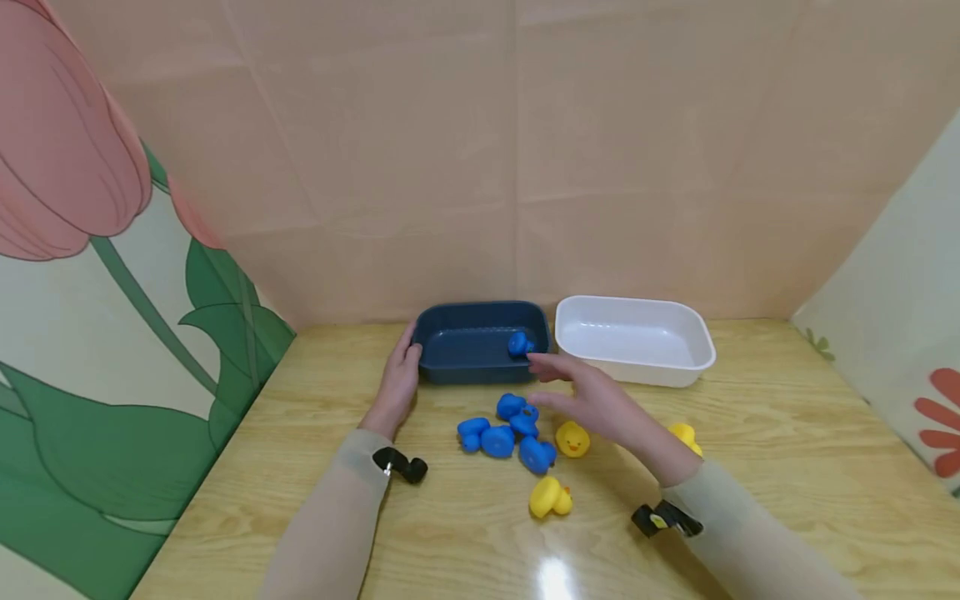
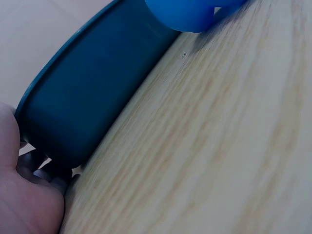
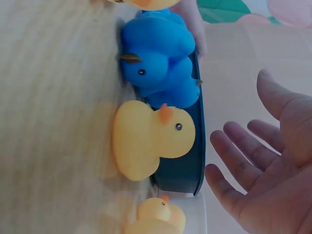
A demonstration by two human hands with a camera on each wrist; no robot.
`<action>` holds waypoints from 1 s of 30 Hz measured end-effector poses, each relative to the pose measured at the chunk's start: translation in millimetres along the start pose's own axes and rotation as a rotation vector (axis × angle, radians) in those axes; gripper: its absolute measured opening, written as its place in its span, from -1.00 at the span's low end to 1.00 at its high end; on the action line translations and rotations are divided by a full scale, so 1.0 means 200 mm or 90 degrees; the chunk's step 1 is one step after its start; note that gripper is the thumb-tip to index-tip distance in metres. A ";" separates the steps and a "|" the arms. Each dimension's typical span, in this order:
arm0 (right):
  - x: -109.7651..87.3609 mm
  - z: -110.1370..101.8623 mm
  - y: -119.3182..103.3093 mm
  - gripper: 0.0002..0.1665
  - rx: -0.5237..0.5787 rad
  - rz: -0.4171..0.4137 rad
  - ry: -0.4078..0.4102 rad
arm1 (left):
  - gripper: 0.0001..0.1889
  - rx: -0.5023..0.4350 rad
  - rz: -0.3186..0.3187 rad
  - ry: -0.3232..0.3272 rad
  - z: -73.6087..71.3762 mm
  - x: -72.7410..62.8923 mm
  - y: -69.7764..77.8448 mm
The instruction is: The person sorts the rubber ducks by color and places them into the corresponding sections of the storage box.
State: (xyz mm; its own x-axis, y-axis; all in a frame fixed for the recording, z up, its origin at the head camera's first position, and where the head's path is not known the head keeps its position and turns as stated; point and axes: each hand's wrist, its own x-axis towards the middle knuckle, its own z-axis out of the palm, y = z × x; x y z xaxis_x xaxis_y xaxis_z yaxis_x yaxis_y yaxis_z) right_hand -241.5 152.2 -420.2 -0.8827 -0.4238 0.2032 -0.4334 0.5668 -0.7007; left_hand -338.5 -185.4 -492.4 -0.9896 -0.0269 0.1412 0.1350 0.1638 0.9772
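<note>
My left hand (image 1: 400,379) holds the left end of a dark blue tray (image 1: 480,375), thumb at its near corner; in the left wrist view its fingers curl around the tray's end. One blue rubber duck (image 1: 519,343) lies inside the tray at the right. My right hand (image 1: 592,396) hovers by the tray's front right corner, fingers spread and nothing in them. Below it, several blue rubber ducks (image 1: 498,442) lie clustered on the table. A yellow rubber duck (image 1: 573,439) sits beside them, another yellow duck (image 1: 547,497) lies nearer, and a third yellow duck (image 1: 684,437) is partly behind my right forearm.
A white tray (image 1: 637,371) stands just right of the dark one. Both are on a wooden table (image 1: 450,533) against a pinkish cloth backdrop (image 1: 420,167). Flower-printed panels (image 1: 135,467) flank the table on both sides.
</note>
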 end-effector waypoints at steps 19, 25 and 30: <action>-0.17 0.00 0.15 -0.39 0.000 -0.035 -0.091 | -0.37 -0.025 0.002 0.002 0.00 0.00 0.02; -0.17 0.00 0.17 -0.40 -0.020 -0.072 -0.106 | -0.37 -0.020 0.006 0.007 0.00 0.00 0.00; -0.17 0.00 0.18 -0.46 -0.011 -0.098 -0.127 | -0.37 -0.029 -0.005 0.002 0.00 0.01 0.01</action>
State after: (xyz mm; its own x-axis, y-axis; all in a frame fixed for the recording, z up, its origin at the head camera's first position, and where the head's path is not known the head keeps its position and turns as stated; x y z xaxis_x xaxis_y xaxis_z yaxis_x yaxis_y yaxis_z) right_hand -227.3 187.2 -451.7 -0.7532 -0.6363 0.1667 -0.5649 0.4961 -0.6593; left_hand -340.2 -185.2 -490.8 -0.9905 -0.0313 0.1341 0.1295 0.1184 0.9845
